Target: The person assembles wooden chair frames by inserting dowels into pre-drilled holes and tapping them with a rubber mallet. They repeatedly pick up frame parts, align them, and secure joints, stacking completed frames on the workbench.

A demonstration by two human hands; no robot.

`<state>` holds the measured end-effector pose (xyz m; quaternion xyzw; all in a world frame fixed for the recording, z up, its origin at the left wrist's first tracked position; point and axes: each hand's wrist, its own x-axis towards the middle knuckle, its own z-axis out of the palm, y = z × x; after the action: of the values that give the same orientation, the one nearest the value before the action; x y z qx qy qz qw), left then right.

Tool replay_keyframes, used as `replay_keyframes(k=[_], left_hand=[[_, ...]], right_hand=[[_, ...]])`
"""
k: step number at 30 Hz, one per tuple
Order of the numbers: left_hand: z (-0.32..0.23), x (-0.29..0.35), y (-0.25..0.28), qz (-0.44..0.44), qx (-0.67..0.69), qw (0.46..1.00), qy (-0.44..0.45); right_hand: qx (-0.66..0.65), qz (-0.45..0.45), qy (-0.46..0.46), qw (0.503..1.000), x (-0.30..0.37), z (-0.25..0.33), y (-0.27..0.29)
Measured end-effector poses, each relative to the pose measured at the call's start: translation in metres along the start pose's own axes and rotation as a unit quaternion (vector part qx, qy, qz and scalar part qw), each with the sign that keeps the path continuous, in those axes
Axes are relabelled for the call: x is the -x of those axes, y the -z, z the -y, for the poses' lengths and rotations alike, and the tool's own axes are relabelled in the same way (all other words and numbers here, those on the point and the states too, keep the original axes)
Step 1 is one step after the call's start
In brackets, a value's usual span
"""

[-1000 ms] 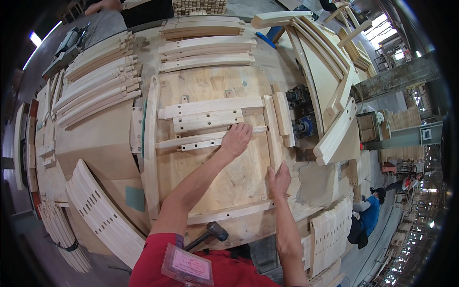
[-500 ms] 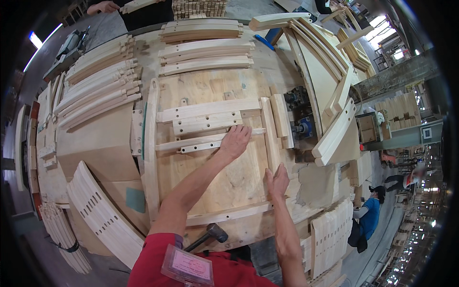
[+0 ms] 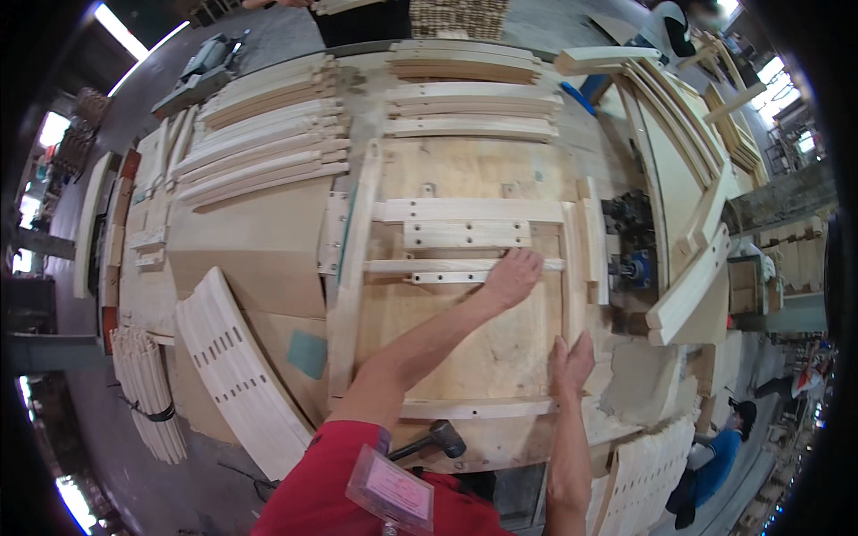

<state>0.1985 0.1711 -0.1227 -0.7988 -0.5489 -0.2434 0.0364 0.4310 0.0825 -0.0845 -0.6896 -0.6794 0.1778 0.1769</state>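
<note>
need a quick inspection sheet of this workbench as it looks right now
surface: wooden workbench, pale boards, mostly covered with parts
job's things: wooden frame lying flat on the bench, with a thin cross slat and a right side rail
clutter: stacks of curved slats at upper left, a slotted curved panel at lower left, a bundle of dowels, a mallet at the near edge
grippers: left hand flat on the cross slat; right hand against the lower end of the right side rail
cables: nothing seen
surroundings: a clamp machine right of the frame; another person in blue at lower right
</note>
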Motion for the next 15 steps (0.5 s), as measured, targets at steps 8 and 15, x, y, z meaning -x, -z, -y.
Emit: replay_keyframes(k=[8,15], left_hand=[[-0.004,-0.008,0.014,-0.002,0.005,1.000,0.010],[-0.011,-0.018,0.012,-0.026,0.010,1.000,0.008]], right_hand=[[0.014,-0.018,0.014,1.000,0.001,-0.007,0.001],[0.025,-0.054,0.037,0.998,-0.005,-0.020,0.001]])
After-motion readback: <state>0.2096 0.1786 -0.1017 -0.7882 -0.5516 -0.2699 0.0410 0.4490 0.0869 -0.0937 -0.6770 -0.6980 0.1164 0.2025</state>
